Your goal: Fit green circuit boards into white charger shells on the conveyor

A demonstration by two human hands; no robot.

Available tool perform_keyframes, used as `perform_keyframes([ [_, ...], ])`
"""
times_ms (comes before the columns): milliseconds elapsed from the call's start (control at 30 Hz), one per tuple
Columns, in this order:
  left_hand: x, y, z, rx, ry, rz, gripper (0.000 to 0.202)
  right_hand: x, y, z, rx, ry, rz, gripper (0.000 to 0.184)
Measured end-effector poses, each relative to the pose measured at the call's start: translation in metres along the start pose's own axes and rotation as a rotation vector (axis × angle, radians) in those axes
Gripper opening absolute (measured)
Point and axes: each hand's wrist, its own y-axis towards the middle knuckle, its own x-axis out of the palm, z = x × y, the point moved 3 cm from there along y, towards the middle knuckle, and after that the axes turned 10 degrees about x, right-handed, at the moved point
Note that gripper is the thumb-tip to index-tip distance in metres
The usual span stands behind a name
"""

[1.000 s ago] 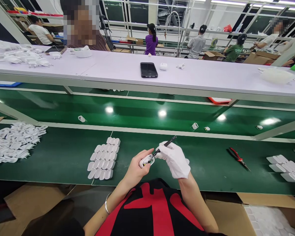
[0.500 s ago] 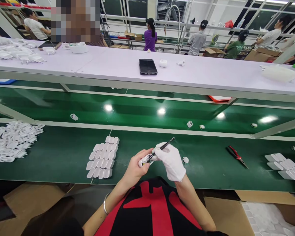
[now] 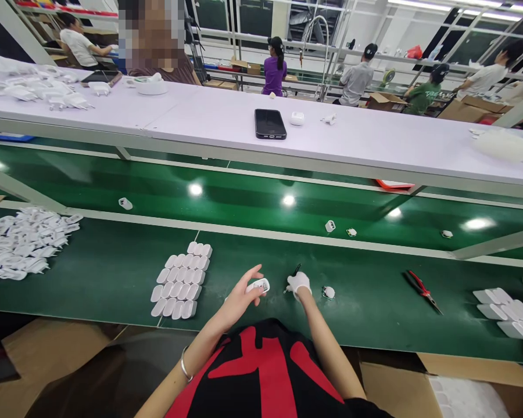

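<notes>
A black phone (image 3: 270, 124) lies flat on the white shelf (image 3: 200, 119), just beside a small white case (image 3: 297, 118). A cloudy plastic bag (image 3: 503, 145) rests toward the shelf's right end. Under the shelf, part of a red tray (image 3: 394, 186) shows. Farther back, a person in purple (image 3: 273, 75) and another in grey (image 3: 357, 82) face away; a cardboard box (image 3: 386, 102) stands near the second.

Left of the left hand (image 3: 239, 299), the table (image 3: 113, 276) bore cases (image 3: 181, 276) and, farther out, white parts (image 3: 24, 247); right of the right hand (image 3: 299, 282), pliers (image 3: 424, 292).
</notes>
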Motion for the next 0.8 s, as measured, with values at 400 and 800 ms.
perform_keyframes([
  [400,-0.029,0.019,-0.083,-0.079,0.241,0.249,0.06,0.077,-0.044,-0.019,-0.719,-0.337,-0.472,0.034],
  [800,-0.115,-0.042,-0.103,-0.202,1.47,0.827,0.043,0.044,0.144,-0.117,-0.541,-0.598,0.228,0.039],
])
